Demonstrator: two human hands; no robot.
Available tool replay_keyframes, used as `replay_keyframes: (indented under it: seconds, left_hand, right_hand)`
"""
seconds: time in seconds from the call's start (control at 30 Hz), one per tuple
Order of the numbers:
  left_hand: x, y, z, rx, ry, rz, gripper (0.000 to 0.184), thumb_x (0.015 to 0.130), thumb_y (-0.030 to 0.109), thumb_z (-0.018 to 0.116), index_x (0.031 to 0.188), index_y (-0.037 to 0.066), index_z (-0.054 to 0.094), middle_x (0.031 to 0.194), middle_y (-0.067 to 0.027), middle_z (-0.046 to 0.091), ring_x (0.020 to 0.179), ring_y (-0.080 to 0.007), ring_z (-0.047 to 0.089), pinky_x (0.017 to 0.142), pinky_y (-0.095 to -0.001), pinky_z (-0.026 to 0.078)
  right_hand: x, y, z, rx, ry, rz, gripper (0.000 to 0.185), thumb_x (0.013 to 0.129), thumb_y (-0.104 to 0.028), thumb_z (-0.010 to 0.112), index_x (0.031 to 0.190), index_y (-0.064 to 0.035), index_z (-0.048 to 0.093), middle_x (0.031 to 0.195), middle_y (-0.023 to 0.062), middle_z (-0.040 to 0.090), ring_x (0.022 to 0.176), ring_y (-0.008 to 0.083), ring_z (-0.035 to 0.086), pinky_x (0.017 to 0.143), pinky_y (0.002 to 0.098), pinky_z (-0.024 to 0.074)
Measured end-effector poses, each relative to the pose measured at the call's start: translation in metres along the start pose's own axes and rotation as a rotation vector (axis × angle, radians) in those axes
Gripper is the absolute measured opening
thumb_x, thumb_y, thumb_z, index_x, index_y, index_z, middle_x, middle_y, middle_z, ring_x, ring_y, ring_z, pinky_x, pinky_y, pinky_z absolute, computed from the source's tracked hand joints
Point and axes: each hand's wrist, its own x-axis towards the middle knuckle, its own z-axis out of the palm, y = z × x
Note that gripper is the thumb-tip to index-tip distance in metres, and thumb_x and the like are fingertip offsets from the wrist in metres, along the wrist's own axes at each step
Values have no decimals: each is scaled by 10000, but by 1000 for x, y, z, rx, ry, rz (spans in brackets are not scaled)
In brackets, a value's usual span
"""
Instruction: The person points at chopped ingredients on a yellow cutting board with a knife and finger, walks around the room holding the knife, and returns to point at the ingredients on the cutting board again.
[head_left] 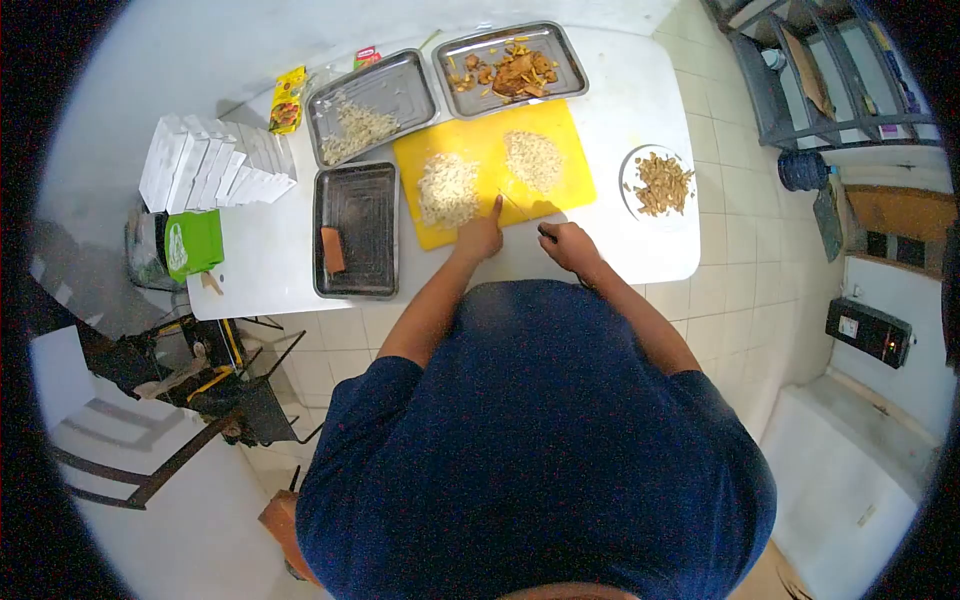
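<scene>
A knife [546, 234] with a black handle is gripped in my right hand [570, 248] at the near edge of a yellow cutting board [475, 145]. Its thin blade is hard to make out against the yellow. My left hand [482, 236] rests at the board's near edge, index finger stretched out beside the blade; its other fingers are partly hidden. Just past that hand lies a pile of pale chopped pieces [449, 190]. A second, finer chopped pile [533, 161] sits farther right on the board.
Three metal trays surround the board: one with pale shreds [362, 132], one with browned food [520, 75], and a dark one [357, 220] holding a reddish-brown block [332, 249]. A plate of brown pieces [660, 184] stands right. White boxes [205, 165] and a green pack [194, 243] are left.
</scene>
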Motion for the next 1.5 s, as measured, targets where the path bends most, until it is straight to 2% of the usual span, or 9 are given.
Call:
replay_keyframes:
  seconds: [0.13,0.27,0.37,0.53,0.63,0.73,0.97,1.13,1.5]
  left_hand:
    - [0,-7,11,-2,43,66,815,892,233,488,1550,216,6,989,-251,670,857,-405,667,799,-537,521]
    - [10,-17,26,-27,58,90,874,883,243,521,1544,265,-51,1008,-270,665,876,-426,661,817,-558,517]
    - [-8,-3,-4,-36,45,35,812,886,248,509,1553,233,47,977,-233,674,862,-372,668,766,-484,533]
    - [-2,-5,-3,-75,30,21,821,893,268,513,1551,261,23,1004,-230,676,890,-372,671,790,-491,528]
    - [-1,-3,-7,-67,3,2,808,899,272,505,1552,263,30,1020,-230,676,905,-374,671,805,-497,524]
    - [0,-3,-6,-69,-6,-3,795,901,269,498,1552,264,43,1028,-225,677,910,-372,672,814,-493,523]
    - [-1,-3,-12,-93,-49,-12,789,881,238,490,1553,250,76,1000,-232,678,868,-386,673,795,-484,522]
    - [-4,-8,-2,-123,91,66,843,825,172,502,1554,198,79,852,-257,669,777,-407,664,744,-507,518]
    - [-8,-5,-12,-168,-27,40,859,839,157,483,1553,185,7,917,-261,673,844,-413,660,780,-494,517]
  right_hand:
    - [3,7,18,-10,41,-7,278,884,-292,565,1040,-76,644,851,219,663,809,417,648,733,522,524]
    - [18,-3,7,-20,-21,45,311,886,-288,584,1076,-56,667,874,221,670,836,407,644,764,482,511]
    - [21,-5,0,-40,-53,29,317,887,-291,582,1088,-61,667,874,225,669,832,409,643,759,483,510]
    - [2,-3,-5,-38,-42,29,328,887,-290,583,1113,-68,669,877,235,669,814,413,644,746,486,515]
    - [3,-2,-1,-85,-47,28,292,898,-315,550,1091,-131,667,876,203,675,806,404,659,734,513,538]
    - [3,-7,-5,-81,-54,43,327,893,-291,573,1110,-66,671,890,237,672,811,403,652,756,484,522]
    - [22,-10,-6,-122,-87,69,319,885,-296,572,1101,-83,670,917,208,681,833,397,654,760,475,523]
    - [19,-10,-3,-72,-45,55,320,879,-296,586,1105,-86,670,944,197,683,869,379,659,774,463,526]
    - [10,-8,6,-73,-7,97,342,879,-315,601,1143,-108,666,947,197,685,869,377,659,788,458,527]
